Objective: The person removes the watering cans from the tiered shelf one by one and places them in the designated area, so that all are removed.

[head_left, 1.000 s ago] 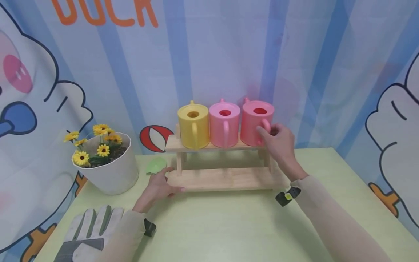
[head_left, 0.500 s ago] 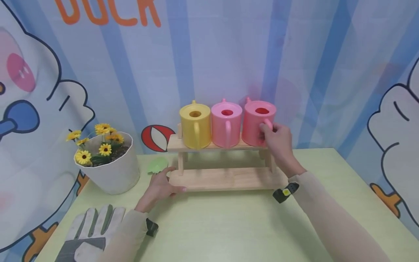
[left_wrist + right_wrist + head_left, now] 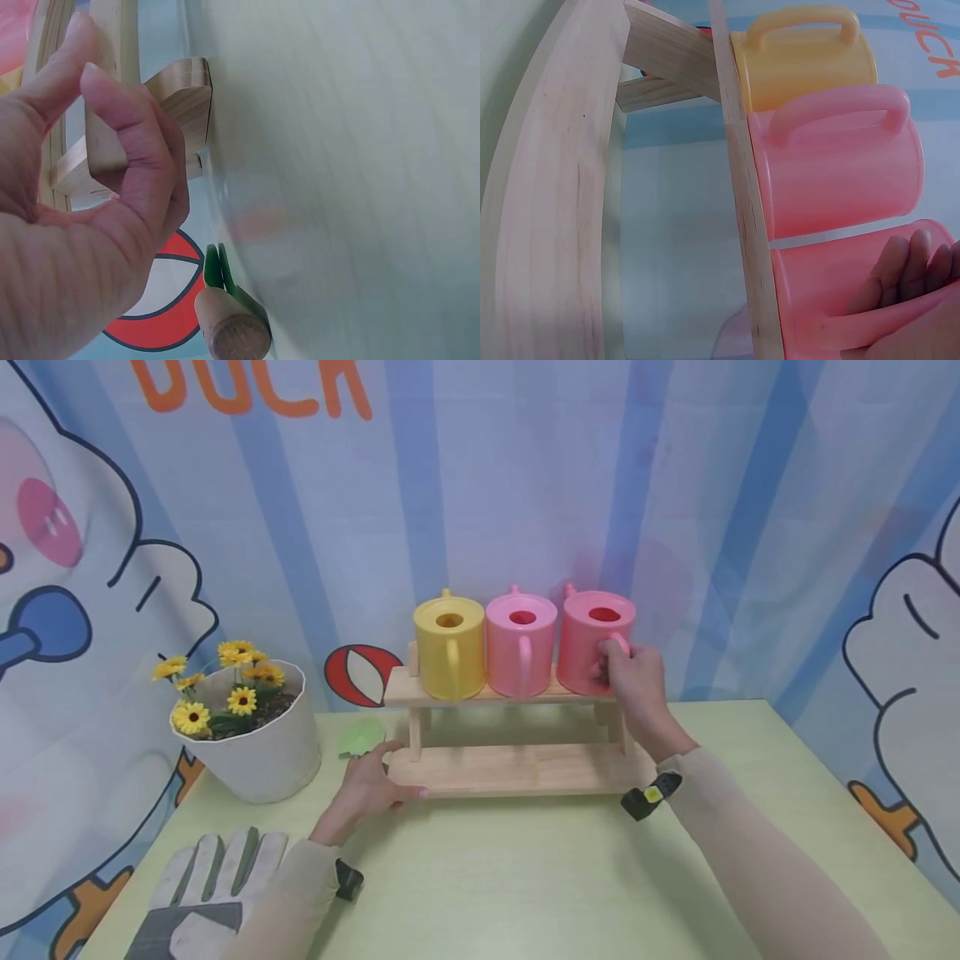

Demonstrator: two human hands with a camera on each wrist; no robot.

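Three toy watering cans stand side by side on the upper board of a two-tier wooden rack (image 3: 517, 770): a yellow watering can (image 3: 448, 652), a light pink watering can (image 3: 521, 652) and a darker pink watering can (image 3: 581, 647). Their handles face the person, with the spouts at the back. My right hand (image 3: 636, 681) holds the darker pink can's handle, fingers passing through the loop in the right wrist view. At the rack's left end, my left hand (image 3: 371, 785) grips the lower board (image 3: 109, 146) between thumb and fingers.
A white pot (image 3: 258, 768) of yellow flowers stands at the left. In front of it lies a grey-white glove (image 3: 217, 885). Beside the left hand is a small tool with a green head (image 3: 362, 737) and wooden handle (image 3: 234, 330). A printed curtain (image 3: 510, 468) hangs behind.
The fingers of my right hand have moved further in around the darker pink watering can's handle. My left hand stays on the rack. The head view has shifted slightly.
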